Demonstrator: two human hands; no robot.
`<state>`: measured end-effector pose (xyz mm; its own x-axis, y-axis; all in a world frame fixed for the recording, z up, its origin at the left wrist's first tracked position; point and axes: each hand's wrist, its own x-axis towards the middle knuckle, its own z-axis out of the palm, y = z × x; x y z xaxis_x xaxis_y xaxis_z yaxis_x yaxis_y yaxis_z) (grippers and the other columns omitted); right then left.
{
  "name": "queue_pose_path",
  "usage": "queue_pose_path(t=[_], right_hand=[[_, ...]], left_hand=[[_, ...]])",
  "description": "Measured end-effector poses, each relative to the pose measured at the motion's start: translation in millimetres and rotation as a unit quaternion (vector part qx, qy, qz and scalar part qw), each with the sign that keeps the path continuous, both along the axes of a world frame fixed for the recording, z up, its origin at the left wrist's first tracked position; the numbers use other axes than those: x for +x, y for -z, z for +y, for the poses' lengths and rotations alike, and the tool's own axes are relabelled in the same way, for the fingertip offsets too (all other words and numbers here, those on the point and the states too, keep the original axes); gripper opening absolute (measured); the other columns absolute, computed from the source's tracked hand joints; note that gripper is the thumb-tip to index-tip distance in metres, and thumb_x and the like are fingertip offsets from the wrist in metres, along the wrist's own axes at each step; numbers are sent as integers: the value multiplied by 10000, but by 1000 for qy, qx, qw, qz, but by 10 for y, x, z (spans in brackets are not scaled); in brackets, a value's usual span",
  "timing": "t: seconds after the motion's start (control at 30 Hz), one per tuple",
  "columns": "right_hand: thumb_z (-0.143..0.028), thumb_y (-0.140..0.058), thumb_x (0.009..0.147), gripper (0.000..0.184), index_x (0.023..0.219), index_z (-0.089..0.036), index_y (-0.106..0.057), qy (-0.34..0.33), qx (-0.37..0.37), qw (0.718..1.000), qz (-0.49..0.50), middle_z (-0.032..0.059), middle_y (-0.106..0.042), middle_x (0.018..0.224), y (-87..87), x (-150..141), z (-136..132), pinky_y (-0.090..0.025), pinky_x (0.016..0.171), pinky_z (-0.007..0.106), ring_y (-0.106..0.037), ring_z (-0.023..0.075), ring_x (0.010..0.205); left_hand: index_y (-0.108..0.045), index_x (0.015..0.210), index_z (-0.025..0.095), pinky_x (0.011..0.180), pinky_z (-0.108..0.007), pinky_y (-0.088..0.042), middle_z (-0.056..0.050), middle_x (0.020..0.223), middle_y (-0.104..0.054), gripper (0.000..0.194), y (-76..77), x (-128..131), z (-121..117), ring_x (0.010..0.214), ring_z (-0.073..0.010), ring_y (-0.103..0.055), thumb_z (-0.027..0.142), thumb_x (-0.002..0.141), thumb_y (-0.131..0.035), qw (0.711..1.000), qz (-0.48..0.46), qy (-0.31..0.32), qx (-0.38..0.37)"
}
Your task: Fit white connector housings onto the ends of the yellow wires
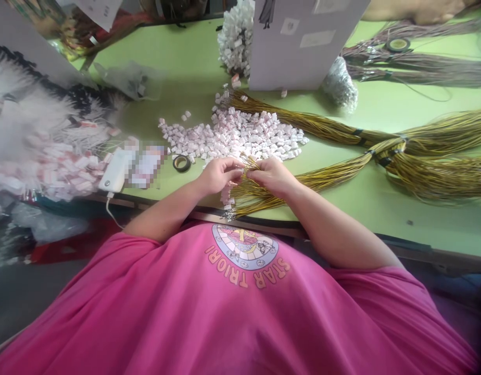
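Note:
Near the table's front edge my two hands meet over a bundle of yellow-and-black wires (330,179). My right hand (275,177) is closed around several of these wires, whose ends stick up between thumb and fingers. Fingers pinched together, my left hand (217,176) reaches the wire ends from the other side; what it holds is too small to make out. Just beyond both hands spreads a heap of small white connector housings (260,133) with pinkish marks. More loose wire ends with silvery tips (229,214) lie below my hands at the edge.
A black tape roll (181,163), a phone (147,166) and a white cabled device (117,169) lie left. Beside them are piled white wires and connectors (49,166). A grey box (299,47) stands behind the heap. Thick wire bundles (439,169) extend right. Another person's arm (414,10) shows top right.

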<state>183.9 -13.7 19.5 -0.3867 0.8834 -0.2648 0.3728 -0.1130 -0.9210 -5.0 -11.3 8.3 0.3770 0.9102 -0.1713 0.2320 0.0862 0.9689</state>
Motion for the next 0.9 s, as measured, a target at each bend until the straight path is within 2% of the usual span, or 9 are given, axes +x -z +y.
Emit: queue_pose_path(t=[0.13,0.23,0.3,0.43,0.57,0.7,0.77,0.83,0.9], right_hand=[[-387,-640,725,257,653,-141,-628,-12,-25,999,27,-47,-427,462,30,-1,11,-234,440,243,-332,59,428],[-349,-632,730,234,610,-149,-606,-7,-34,999,24,2,-538,514,54,12,36,-301,470,255,-426,84,452],[-325,-613,733,224,590,-153,-600,-12,-12,1000,-4,-10,-520,498,53,15,43,-294,478,259,-406,82,450],[-327,-574,747,223,650,-142,-653,-20,48,998,-44,-37,-459,509,28,-11,18,-274,509,255,-354,76,501],[-324,-564,746,210,630,-152,-602,-33,31,997,-59,-48,-426,493,37,-23,7,-274,520,261,-342,79,493],[-313,-584,737,219,582,-162,-548,-27,76,996,-44,-33,-458,535,63,9,44,-298,556,266,-380,89,544],[-323,-612,722,229,575,-160,-546,2,107,994,-32,-31,-451,557,65,23,57,-296,568,268,-372,90,571],[-332,-623,713,209,609,-157,-574,16,87,996,-19,-32,-457,556,61,22,54,-292,558,269,-369,89,559],[-308,-613,707,165,664,-149,-612,6,54,999,0,-23,-499,569,53,3,36,-308,558,272,-402,93,551]], left_hand=[[-687,855,101,601,-223,-507,-36,693,-664,179,-24,2,0,613,-102,-619,256,765,-692,997,40,42,53],[-681,898,110,550,-215,-486,-34,675,-665,206,-39,5,-5,591,-105,-612,282,785,-673,999,49,4,13],[-672,894,112,520,-207,-468,-27,647,-655,191,-21,12,-11,568,-102,-602,271,787,-671,998,48,-21,-17],[-657,841,110,526,-203,-459,-17,632,-635,175,70,55,-38,549,-88,-578,270,779,-685,999,28,-4,-16],[-669,864,124,580,-229,-469,-21,678,-638,156,49,55,-77,574,-95,-568,265,799,-659,997,78,2,19],[-693,945,173,754,-276,-467,-49,919,-675,166,-157,-200,-38,782,-139,-592,250,813,-629,966,210,51,144],[-689,1003,191,796,-287,-450,-53,1000,-664,207,-225,-425,35,825,-151,-583,226,815,-610,944,280,50,167],[-691,971,179,800,-297,-436,-65,992,-654,195,-207,-645,124,822,-164,-571,182,803,-591,920,354,-2,166],[-689,921,171,801,-315,-424,-80,962,-645,158,-102,-797,197,832,-189,-562,210,802,-592,903,398,-25,159]])
